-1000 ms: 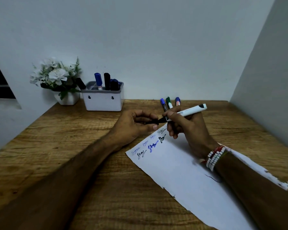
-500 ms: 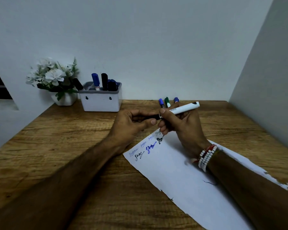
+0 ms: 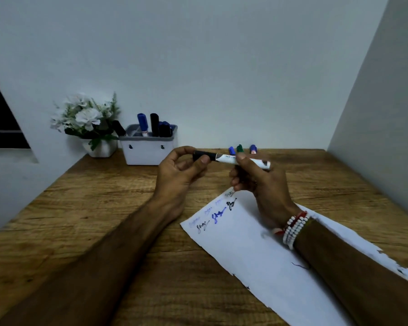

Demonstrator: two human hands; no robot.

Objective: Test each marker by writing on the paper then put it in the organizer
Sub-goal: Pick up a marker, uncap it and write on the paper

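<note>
A white marker (image 3: 250,161) is held level above the table between both hands. My right hand (image 3: 257,182) grips its white barrel. My left hand (image 3: 181,175) pinches the black cap (image 3: 204,156), which sits on the marker's left end. Below lies the white paper (image 3: 257,250) with black, blue and dark scribbles near its top left corner. Three more markers (image 3: 239,149), two blue-capped and one green-capped, lie on the table behind my hands. The white organizer (image 3: 149,150) stands at the back left with several markers upright in it.
A white pot of white flowers (image 3: 87,118) stands left of the organizer against the wall. The wooden table (image 3: 99,208) ends at walls behind and on the right. The paper's right edge is torn.
The cap has gone onto the marker's tip. Both hands rose a little and the marker tilted from pointing up-right to nearly level.
</note>
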